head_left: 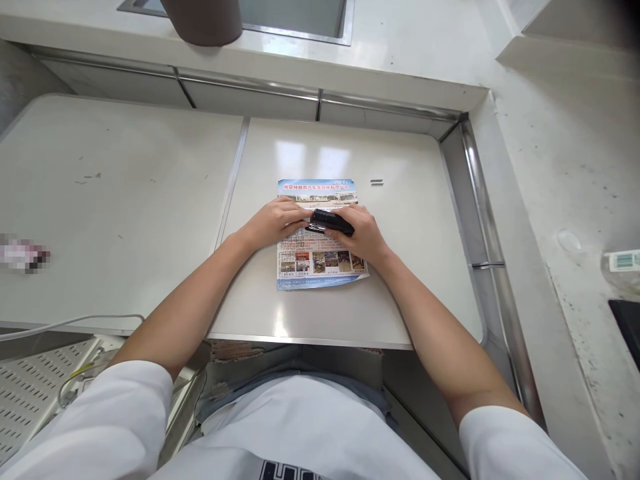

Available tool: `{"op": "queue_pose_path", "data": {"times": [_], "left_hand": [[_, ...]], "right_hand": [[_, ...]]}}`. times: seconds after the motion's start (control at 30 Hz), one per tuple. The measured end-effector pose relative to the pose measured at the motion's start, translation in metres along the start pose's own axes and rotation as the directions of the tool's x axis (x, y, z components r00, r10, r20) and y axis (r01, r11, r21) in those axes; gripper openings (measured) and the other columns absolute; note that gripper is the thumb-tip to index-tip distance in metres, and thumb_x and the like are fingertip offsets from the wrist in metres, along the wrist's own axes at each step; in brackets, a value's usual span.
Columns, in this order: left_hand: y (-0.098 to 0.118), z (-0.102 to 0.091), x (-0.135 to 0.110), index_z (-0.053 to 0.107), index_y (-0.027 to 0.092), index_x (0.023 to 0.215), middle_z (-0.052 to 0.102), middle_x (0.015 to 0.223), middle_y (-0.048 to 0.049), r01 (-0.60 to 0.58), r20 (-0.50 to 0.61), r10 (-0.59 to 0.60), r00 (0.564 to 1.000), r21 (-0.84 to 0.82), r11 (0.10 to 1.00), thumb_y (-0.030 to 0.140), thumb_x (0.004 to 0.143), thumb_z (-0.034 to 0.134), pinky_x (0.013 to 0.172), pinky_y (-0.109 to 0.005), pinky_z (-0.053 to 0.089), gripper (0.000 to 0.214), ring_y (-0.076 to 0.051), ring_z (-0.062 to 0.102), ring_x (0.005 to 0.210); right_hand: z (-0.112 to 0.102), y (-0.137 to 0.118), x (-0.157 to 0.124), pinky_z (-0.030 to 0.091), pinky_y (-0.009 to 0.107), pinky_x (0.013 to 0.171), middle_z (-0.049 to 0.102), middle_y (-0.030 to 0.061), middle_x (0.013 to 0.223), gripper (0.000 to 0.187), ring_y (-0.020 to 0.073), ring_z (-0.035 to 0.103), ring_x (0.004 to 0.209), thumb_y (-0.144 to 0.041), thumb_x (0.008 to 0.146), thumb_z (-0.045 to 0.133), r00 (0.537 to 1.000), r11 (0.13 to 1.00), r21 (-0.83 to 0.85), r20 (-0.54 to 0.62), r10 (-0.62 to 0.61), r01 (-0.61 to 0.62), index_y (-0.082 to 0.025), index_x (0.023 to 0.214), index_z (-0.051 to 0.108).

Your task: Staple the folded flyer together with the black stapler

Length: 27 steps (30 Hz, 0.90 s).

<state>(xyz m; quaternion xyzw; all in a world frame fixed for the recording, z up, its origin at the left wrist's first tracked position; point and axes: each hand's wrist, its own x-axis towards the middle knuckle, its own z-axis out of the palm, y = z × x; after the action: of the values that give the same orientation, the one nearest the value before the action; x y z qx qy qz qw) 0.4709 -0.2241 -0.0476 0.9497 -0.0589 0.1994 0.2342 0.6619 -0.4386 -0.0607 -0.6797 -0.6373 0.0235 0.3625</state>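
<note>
In the head view, held over the leaflet (320, 277) near its middle: a black stapler (331, 219). Long axis running nearly left to right, across the leaflet's own length, tilted a little so as to bring the right end closer to the body. Silver metal toward the left end, pointing at the left hand (273, 221); right end partly covered by the right hand (363, 232).

Right hand clamped on the stapler, fingers over the far side, thumb along the near side. Left hand laid across the leaflet's left edge, fingers bent, tips brought up to the stapler's left end; cannot tell if pinched on it or merely beside it.

Leaflet flat on the white table (310, 320), long axis running away from the body, red heading (316, 187) at the far edge, upright to the wearer, near right corner curled. Down its left part, crowded marks too fine to tell.

Right of the leaflet's far corner, near but apart from it, two grey strips (377, 181), parallel, lying left to right.

Beyond the table, a counter (400, 40) with a sink (349, 23) and a brown pot (205, 20) at its rim. Far right, a clear bottle (620, 263), cut by the frame.
</note>
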Motion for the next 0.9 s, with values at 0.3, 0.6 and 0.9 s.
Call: {"op": "queue_pose_path", "data": {"times": [0.3,0.6,0.9], "left_hand": [[0.004,-0.002,-0.001,0.081,0.021,0.117,0.082,0.108,-0.0102,0.146,0.024,-0.146,0.989,0.002,0.989,0.038,0.103,0.065,0.099,-0.045,0.06,0.027,-0.029,0.073,0.111],[0.008,-0.002,0.005,0.084,0.024,0.109,0.084,0.1,-0.0055,0.221,0.021,-0.22,0.975,-0.053,0.974,0.038,0.097,0.071,0.099,-0.044,0.057,0.023,-0.025,0.074,0.094],[0.011,-0.003,0.008,0.085,0.024,0.096,0.083,0.092,-0.0056,0.17,-0.057,-0.184,0.981,-0.194,0.966,0.034,0.09,0.079,0.087,-0.039,0.06,0.013,-0.022,0.076,0.083]], "right_hand": [[0.0,-0.001,0.001,0.051,0.051,0.097,0.08,0.01,0.111,0.029,0.0339,0.07,0.106,-0.044,0.098,0.07,1.0,1.0,-0.018,0.01,-0.007,0.007,-0.025,0.12,0.069],[0.0,-0.001,0.001,0.052,0.049,0.095,0.079,0.0098,0.106,0.026,0.0327,0.07,0.102,-0.042,0.098,0.072,0.999,0.999,-0.015,-0.012,-0.043,0.042,-0.024,0.117,0.069],[-0.002,-0.004,0.001,0.053,0.051,0.095,0.079,0.0093,0.104,0.027,0.0332,0.069,0.101,-0.044,0.097,0.07,1.0,1.0,0.001,0.007,-0.006,0.006,-0.026,0.117,0.07]]}}
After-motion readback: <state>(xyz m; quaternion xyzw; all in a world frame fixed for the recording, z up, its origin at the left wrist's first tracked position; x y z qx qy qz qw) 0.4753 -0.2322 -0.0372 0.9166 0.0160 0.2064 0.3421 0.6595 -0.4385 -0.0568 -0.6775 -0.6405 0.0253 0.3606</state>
